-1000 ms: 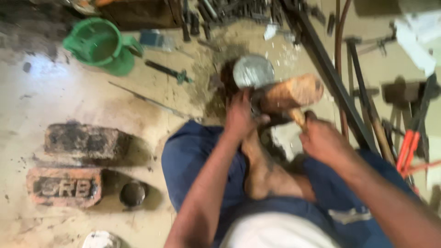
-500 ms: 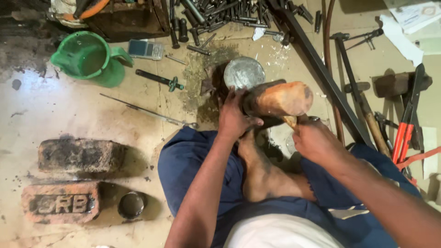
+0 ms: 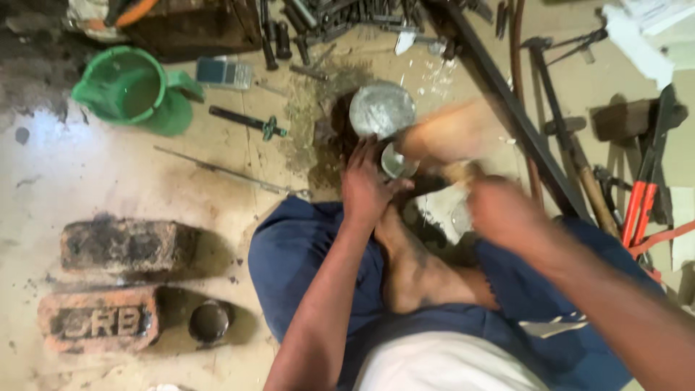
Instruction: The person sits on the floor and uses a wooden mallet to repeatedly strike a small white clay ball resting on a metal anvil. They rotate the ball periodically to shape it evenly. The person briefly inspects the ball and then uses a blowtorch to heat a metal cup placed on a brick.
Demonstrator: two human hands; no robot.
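Wooden mallet (image 3: 452,130), blurred, hung just right of the round metal dish (image 3: 381,108) on the floor (image 3: 87,174), its handle in our right hand (image 3: 507,213); we could not tell how those fingers lay. Our left hand (image 3: 365,188), just below the dish, pinched a small metal piece (image 3: 397,161) between its fingers. A green jug (image 3: 134,90) stood well left of the dish, two bricks (image 3: 112,282) lower left.
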